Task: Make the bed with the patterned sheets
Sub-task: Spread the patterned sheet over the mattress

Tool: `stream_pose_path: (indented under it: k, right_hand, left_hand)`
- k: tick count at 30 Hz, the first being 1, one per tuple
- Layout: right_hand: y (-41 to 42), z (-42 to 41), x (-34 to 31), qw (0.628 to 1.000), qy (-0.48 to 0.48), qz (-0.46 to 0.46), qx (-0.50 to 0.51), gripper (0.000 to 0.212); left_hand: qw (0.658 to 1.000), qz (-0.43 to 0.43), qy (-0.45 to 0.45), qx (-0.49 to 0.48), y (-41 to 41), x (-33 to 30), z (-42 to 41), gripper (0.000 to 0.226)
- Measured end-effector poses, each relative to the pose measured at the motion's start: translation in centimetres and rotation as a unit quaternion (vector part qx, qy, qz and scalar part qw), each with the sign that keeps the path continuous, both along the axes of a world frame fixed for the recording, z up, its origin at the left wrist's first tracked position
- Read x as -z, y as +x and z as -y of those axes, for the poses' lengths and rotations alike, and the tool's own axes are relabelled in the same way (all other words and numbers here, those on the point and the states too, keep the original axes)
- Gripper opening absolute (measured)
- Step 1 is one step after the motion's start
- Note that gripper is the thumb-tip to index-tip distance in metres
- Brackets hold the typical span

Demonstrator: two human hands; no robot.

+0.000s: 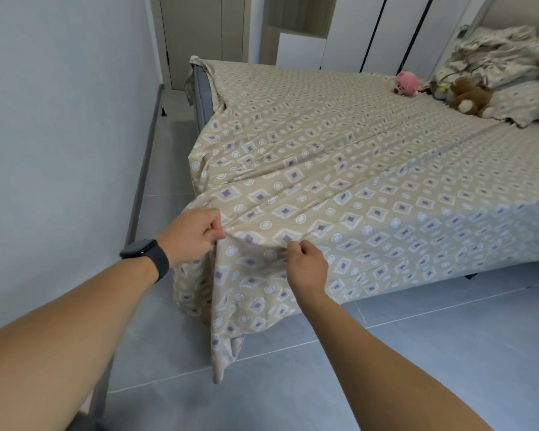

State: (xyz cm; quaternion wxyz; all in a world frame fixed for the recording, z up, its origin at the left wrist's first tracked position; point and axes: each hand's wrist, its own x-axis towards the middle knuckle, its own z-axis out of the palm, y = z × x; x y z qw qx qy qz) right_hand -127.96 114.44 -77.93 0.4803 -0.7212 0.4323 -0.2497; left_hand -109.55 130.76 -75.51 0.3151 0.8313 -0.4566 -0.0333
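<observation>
A beige patterned sheet [339, 157] with purple diamonds and white circles covers the bed. Its near corner hangs loose over the bed's foot, down to the floor. My left hand [190, 234], with a black watch on the wrist, pinches the sheet's fold at the near corner. My right hand [305, 262] pinches the same fold a little to the right. The cloth between both hands is pulled taut, and creases run from it across the bed. At the far left corner the sheet is off the grey mattress edge [201, 98].
A pink plush toy [405, 84] and a brown plush toy [469, 96] lie near the head, beside a pillow [523, 104] with a crumpled patterned cover [495, 54] on it. A wall stands close on the left, with a narrow floor strip. Wardrobe doors stand behind the bed.
</observation>
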Motion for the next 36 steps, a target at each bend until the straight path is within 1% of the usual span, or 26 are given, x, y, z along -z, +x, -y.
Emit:
stream_pose_path:
  k: [2,4,7,9,11,14,16,18,20,22,24,25,27,30,31,33,36]
  right_hand:
    - [-0.2,0.4,0.2,1.000,0.007,-0.019,-0.011,0.037]
    - [-0.3,1.1,0.4,0.999,0.013,-0.043,-0.020,0.039]
    - [-0.5,2.1,0.9,0.994,0.046,-0.096,-0.011,0.036]
    - [-0.7,2.3,1.4,0.988,0.062,-0.143,-0.016,0.036]
    - [-1.3,2.5,1.8,0.982,0.076,-0.171,-0.019,0.033]
    - [-2.2,3.0,2.4,0.974,0.123,-0.188,-0.007,0.027]
    - [-2.6,3.3,2.5,0.969,0.146,-0.198,-0.002,0.028]
    - [-2.5,3.5,2.6,0.969,0.151,-0.196,-0.003,0.034]
    - [-2.2,3.6,2.3,0.976,0.123,-0.177,-0.004,0.037]
    - [-1.9,3.4,1.7,0.989,0.090,-0.111,0.026,0.037]
    - [-1.7,3.2,1.0,0.996,0.061,-0.026,0.061,0.035]
    - [-1.4,3.1,0.5,0.997,0.046,0.006,0.068,0.035]
    - [-0.9,2.7,-0.2,0.997,0.026,0.046,0.063,0.034]
    - [-0.6,2.2,-0.7,0.996,-0.013,0.074,0.040,0.035]
    - [-0.6,2.1,-0.8,0.996,-0.033,0.074,0.033,0.033]
    - [-0.6,2.1,-0.8,0.995,-0.064,0.070,0.021,0.029]
    - [-0.8,2.5,-0.6,0.994,-0.088,0.066,0.025,0.027]
  left_hand:
    - [1.000,-0.016,0.024,0.010,-0.3,-0.4,0.1,0.027]
    - [0.997,-0.011,0.063,0.033,-1.0,-0.9,0.4,0.029]
    - [0.982,0.033,0.158,0.098,-3.1,-1.3,1.3,0.032]
    - [0.971,0.049,0.197,0.122,-4.1,-1.6,1.9,0.031]
    - [0.966,0.054,0.217,0.131,-4.5,-2.0,2.2,0.029]
    - [0.956,0.048,0.244,0.157,-5.4,-2.3,2.7,0.030]
    - [0.947,0.050,0.262,0.178,-6.5,-1.8,3.2,0.029]
    - [0.948,0.072,0.250,0.185,-7.0,-1.4,3.5,0.026]
    - [0.965,0.080,0.191,0.160,-6.4,-1.7,3.2,0.019]
    - [0.982,0.091,0.120,0.111,-5.3,-1.5,2.4,0.015]
    - [0.988,0.130,0.057,0.056,-4.1,-0.7,1.6,0.021]
    - [0.990,0.136,0.031,0.029,-3.7,-0.2,1.3,0.025]
    - [0.993,0.115,0.014,-0.012,-2.9,0.4,0.8,0.025]
    - [0.994,0.111,0.005,0.007,-2.4,0.6,0.9,0.010]
    - [0.994,0.107,-0.011,0.012,-2.3,0.6,1.1,0.012]
    - [0.994,0.105,-0.028,-0.008,-2.1,0.5,1.2,0.022]
    - [0.992,0.100,-0.002,-0.076,-1.4,0.4,0.6,0.022]
